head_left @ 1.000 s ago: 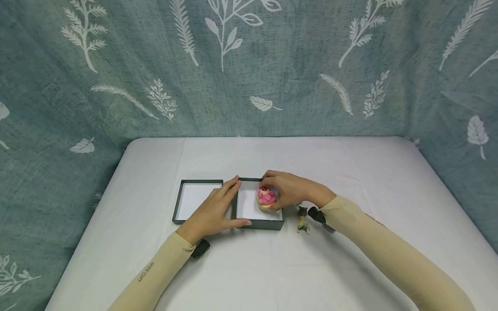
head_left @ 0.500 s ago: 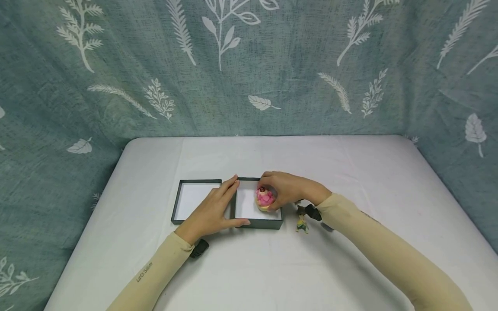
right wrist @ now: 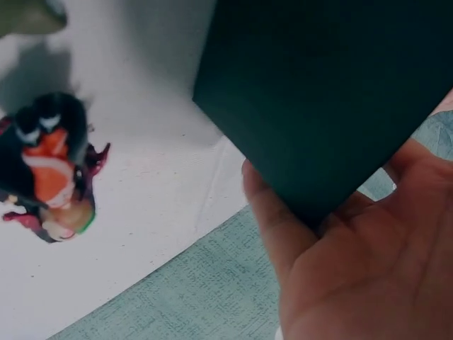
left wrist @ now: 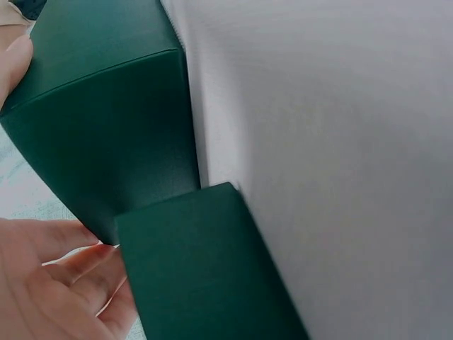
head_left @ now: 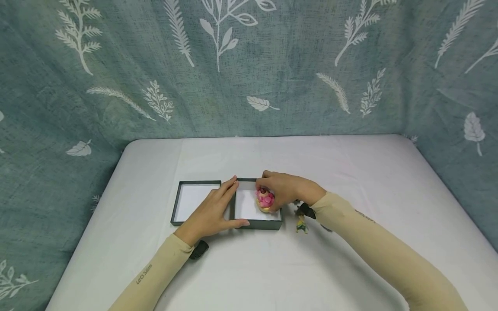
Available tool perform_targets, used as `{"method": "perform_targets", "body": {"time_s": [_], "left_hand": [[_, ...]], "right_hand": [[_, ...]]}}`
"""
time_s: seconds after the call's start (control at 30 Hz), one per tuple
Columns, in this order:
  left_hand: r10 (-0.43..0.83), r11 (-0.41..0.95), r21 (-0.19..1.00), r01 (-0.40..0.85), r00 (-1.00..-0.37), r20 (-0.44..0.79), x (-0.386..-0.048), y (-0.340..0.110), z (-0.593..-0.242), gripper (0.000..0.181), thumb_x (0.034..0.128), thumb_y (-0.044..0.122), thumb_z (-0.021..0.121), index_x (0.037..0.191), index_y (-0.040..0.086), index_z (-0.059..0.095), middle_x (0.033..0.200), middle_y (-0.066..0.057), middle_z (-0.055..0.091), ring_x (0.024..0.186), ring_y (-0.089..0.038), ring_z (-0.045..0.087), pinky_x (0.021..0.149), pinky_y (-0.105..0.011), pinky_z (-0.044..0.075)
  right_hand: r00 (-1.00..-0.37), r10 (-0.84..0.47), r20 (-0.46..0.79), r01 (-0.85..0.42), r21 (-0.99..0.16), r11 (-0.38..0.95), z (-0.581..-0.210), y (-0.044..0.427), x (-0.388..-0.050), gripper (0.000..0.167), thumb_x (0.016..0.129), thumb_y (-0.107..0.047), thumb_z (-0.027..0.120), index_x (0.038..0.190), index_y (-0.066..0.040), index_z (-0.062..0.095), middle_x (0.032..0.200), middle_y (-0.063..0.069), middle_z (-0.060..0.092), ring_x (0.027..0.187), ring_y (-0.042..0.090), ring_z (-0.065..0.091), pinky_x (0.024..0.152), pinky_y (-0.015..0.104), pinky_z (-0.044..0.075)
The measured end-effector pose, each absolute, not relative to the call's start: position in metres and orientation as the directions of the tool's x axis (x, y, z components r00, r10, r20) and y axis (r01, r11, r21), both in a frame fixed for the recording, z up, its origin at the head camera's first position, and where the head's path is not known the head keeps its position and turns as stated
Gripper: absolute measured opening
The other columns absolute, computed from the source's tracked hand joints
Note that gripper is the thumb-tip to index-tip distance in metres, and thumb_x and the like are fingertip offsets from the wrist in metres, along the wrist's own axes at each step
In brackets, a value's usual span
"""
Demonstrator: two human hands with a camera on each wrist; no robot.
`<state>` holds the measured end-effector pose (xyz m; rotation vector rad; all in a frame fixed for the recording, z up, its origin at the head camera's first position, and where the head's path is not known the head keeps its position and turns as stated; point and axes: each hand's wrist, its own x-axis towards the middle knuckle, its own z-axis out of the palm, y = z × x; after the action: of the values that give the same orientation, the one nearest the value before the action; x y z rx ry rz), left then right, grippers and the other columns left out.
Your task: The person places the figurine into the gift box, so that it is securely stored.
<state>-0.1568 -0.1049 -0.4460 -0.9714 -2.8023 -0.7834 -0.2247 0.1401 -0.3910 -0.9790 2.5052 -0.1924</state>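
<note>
An uncovered dark green box (head_left: 258,225) with a white inside stands mid-table. My left hand (head_left: 212,212) holds its left side, thumb at the front edge and fingers by the back corner; the left wrist view shows fingertips at the box's corner (left wrist: 127,134). Over the box's right part, my right hand (head_left: 289,186) grips a pink and cream cupcake-shaped toy (head_left: 265,200) inside the walls. The right wrist view shows fingers (right wrist: 272,219) against the box's outer edge (right wrist: 318,127), with the toy hidden there.
A shallow matching lid (head_left: 177,203) lies left of the box, white inside upward. Right of the box is a small green-and-yellow figurine (head_left: 301,225), partly covered by the wrist camera. A dark figurine with orange (right wrist: 49,170) lies near the right wrist.
My right hand and forearm have shifted slightly left, the cupcake toy staying in its grip over the box. The left hand keeps its place on the box.
</note>
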Motion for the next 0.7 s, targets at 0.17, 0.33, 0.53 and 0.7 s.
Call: {"method": "perform_targets", "body": {"time_s": [0.17,0.33,0.53,0.7], "left_hand": [[0.558,0.675,0.440,0.593,-0.800,0.222,-0.1577,-0.1045,-0.4436,0.105,0.0802,0.064,0.069,0.154,0.002,0.026,0.162,-0.010,0.023,0.138,-0.032,0.040,0.110,-0.048,0.038],[0.556,0.679,0.437,0.590,-0.802,0.219,-0.1582,-0.1046,-0.4422,0.106,0.0800,0.064,0.070,0.154,0.003,0.026,0.163,-0.009,0.022,0.138,-0.032,0.040,0.110,-0.047,0.039],[0.554,0.682,0.442,0.583,-0.806,0.208,-0.1586,-0.1048,-0.4415,0.106,0.0799,0.064,0.070,0.155,0.004,0.025,0.163,-0.007,0.021,0.138,-0.032,0.041,0.110,-0.047,0.039],[0.550,0.685,0.459,0.566,-0.815,0.184,-0.1565,-0.1037,-0.4452,0.107,0.0797,0.065,0.069,0.155,0.005,0.024,0.163,-0.007,0.021,0.138,-0.032,0.040,0.110,-0.047,0.039]], "right_hand": [[-0.665,-0.667,-0.336,-0.607,-0.276,0.745,-0.3893,0.1396,-0.2246,0.051,0.075,-0.029,0.087,0.116,-0.019,0.057,0.112,0.003,0.050,0.097,0.017,0.053,0.087,0.036,0.049],[-0.669,-0.667,-0.328,-0.604,-0.283,0.745,-0.3876,0.1390,-0.2242,0.049,0.075,-0.030,0.087,0.112,-0.017,0.058,0.109,0.003,0.050,0.095,0.017,0.052,0.086,0.034,0.049],[-0.673,-0.665,-0.324,-0.602,-0.284,0.747,-0.3877,0.1392,-0.2238,0.049,0.076,-0.032,0.086,0.113,-0.018,0.058,0.110,0.002,0.050,0.096,0.016,0.052,0.086,0.034,0.049],[-0.676,-0.668,-0.312,-0.602,-0.289,0.744,-0.3918,0.1429,-0.2213,0.048,0.076,-0.032,0.085,0.115,-0.019,0.060,0.111,0.001,0.051,0.096,0.015,0.052,0.086,0.034,0.049]]}}
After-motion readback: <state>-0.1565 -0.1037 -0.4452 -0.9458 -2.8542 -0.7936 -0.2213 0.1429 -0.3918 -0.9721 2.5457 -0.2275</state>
